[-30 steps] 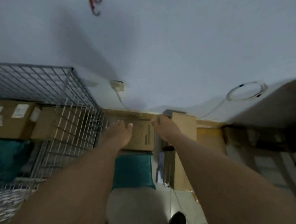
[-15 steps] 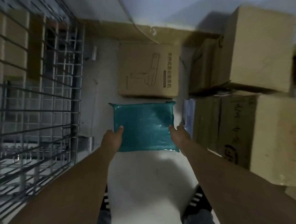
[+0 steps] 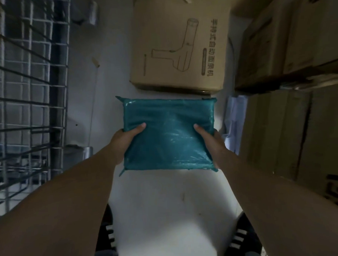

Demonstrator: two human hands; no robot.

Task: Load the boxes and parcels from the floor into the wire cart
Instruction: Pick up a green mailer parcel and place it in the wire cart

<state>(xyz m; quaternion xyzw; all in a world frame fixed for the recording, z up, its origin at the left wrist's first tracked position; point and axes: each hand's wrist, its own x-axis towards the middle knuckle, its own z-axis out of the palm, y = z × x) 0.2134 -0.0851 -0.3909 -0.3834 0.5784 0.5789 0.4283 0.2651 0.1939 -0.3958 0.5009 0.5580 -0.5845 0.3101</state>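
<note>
1. The view is dim and blurred. The wire cart (image 3: 29, 94) is cut off by the left and top edges, and what lies inside it cannot be made out. The stacked boxes (image 3: 279, 135) at the right are cut off by the right edge, and the marks on them are too soft to be read.
2. The fingers of both hands are hidden beneath the teal parcel (image 3: 168, 133) — only the thumbs are seen on its top face.
3. The parcel is gripped from both sides. The left hand (image 3: 124, 142) is clamped on its left edge and the right hand (image 3: 212, 141) on its right edge. Each thumb is pressed flat on top, with the fingers curled under, out of sight.
4. The parcel is held level in the middle of the view, between the cart on the left and the stacked boxes on the right. It is just short of a printed box (image 3: 178, 47) that bears a line drawing of a handheld tool. Whether its underside touches the floor (image 3: 167, 208) cannot be told.
5. The floor is pale and smooth. Two dark shoes (image 3: 107, 235) with white stripes are seen at the bottom edge, partly covered by the forearms.
6. A pale bluish sheet (image 3: 235, 118) is wedged beside the stacked boxes — what it is cannot be determined.
</note>
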